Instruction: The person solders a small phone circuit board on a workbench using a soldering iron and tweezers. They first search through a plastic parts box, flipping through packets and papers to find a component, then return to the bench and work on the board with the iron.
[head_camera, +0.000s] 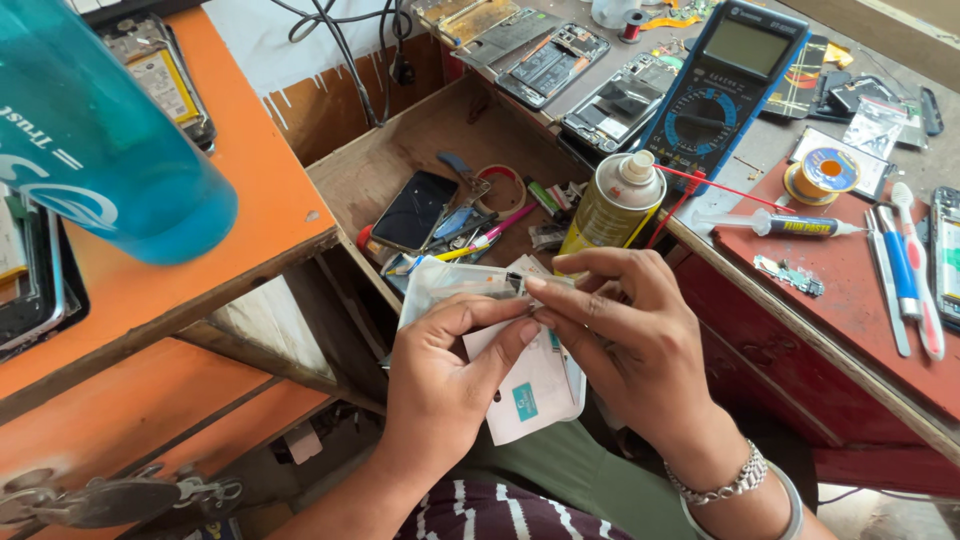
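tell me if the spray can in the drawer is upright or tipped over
Upright. The spray can stands on its base in the open drawer, white nozzle on top, just beyond the hands.

White packet (520, 385); grey multimeter screen (745, 45).

Head view, person's own body only.

Left hand (440, 375): bare, no ring or glove seen. Forearm bare down to the lower edge of the frame; no sleeve in view.

Right hand (625, 335): bare, no ring seen. Nails short and unpainted on the fingers that show.

Right wrist, lower right of frame: two pieces worn side by side. First, a silver-coloured metal link bracelet (722, 486), chain-like, small shiny segments. Second, a plain smooth silver-coloured bangle (792, 508), just beside it toward the elbow.

Lower centre: olive-green cloth (560, 470) over the lap. Below it, dark maroon garment with white stripes (480, 512).
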